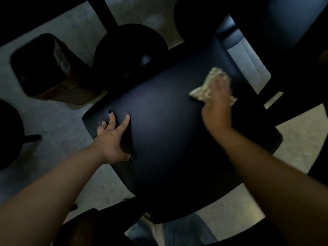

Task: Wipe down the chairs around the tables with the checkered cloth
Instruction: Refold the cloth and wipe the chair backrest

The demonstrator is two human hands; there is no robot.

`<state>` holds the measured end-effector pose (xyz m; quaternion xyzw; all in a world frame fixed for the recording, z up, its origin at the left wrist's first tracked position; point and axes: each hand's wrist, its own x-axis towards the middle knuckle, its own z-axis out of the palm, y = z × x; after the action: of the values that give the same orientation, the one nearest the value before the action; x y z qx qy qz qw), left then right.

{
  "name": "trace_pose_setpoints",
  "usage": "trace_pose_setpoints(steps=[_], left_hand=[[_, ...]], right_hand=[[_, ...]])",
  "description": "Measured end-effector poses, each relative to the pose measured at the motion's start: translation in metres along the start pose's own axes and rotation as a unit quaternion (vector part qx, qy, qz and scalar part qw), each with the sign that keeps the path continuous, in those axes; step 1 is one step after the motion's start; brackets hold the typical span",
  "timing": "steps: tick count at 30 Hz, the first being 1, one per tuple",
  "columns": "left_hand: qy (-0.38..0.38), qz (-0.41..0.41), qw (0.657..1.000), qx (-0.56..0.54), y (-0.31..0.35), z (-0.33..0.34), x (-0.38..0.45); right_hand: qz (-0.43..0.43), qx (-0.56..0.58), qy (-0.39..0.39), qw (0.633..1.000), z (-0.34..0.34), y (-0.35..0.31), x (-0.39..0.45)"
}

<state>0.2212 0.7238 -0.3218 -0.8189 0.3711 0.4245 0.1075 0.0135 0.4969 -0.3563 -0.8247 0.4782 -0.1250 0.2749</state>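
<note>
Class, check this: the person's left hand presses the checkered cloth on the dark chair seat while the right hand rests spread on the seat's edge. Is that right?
Not quite: the hands are swapped. In the head view the right hand presses the checkered cloth on the dark chair seat, while the left hand rests spread on the seat's edge.

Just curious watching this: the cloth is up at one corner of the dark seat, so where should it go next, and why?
Probably sweep the cloth toward the left hand. The right hand presses it near the seat's far right corner, and the broad middle lies bare beside it.
</note>
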Motion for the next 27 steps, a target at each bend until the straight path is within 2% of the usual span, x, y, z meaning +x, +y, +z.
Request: trace_pose_setpoints(steps=[2,8,10,12,16,18,20,22,24,25,27], left_hand=[[0.019,0.01,1.0,0.012,-0.006,0.006,0.0],[0.049,0.007,0.999,0.003,-0.005,0.016,0.007],[0.049,0.013,0.999,-0.01,-0.006,0.016,0.007],[0.064,0.031,0.997,-0.027,-0.012,0.012,0.004],[0.119,0.062,0.989,-0.058,-0.036,0.013,-0.01],[0.146,0.049,0.985,-0.078,-0.047,0.021,-0.017],[0.152,0.017,0.981,-0.116,-0.055,0.033,-0.021],[0.142,0.002,0.974,-0.174,-0.056,0.045,-0.021],[0.143,0.005,0.965,-0.222,-0.055,0.052,-0.019],[0.144,0.005,0.962,-0.234,-0.054,0.053,-0.017],[0.133,0.004,0.961,-0.24,-0.057,0.055,-0.015]], right_hand=[[0.051,-0.045,-0.003,0.998,-0.007,0.016,0.029],[0.063,-0.053,0.024,0.996,0.02,-0.008,0.024],[-0.009,-0.057,-0.013,0.998,0.035,-0.028,0.003],[-0.119,-0.055,-0.072,0.989,0.05,-0.047,-0.02],[-0.278,-0.143,-0.169,0.935,0.053,-0.045,-0.014],[-0.307,-0.198,-0.177,0.914,0.048,-0.04,0.017],[-0.258,-0.218,-0.139,0.931,0.05,-0.043,0.046],[-0.159,-0.172,-0.076,0.969,0.057,-0.056,0.059],[-0.07,-0.117,-0.022,0.99,0.072,-0.075,0.059],[-0.052,-0.105,-0.011,0.993,0.08,-0.086,0.056],[-0.087,-0.096,-0.04,0.991,0.095,-0.107,0.039]])
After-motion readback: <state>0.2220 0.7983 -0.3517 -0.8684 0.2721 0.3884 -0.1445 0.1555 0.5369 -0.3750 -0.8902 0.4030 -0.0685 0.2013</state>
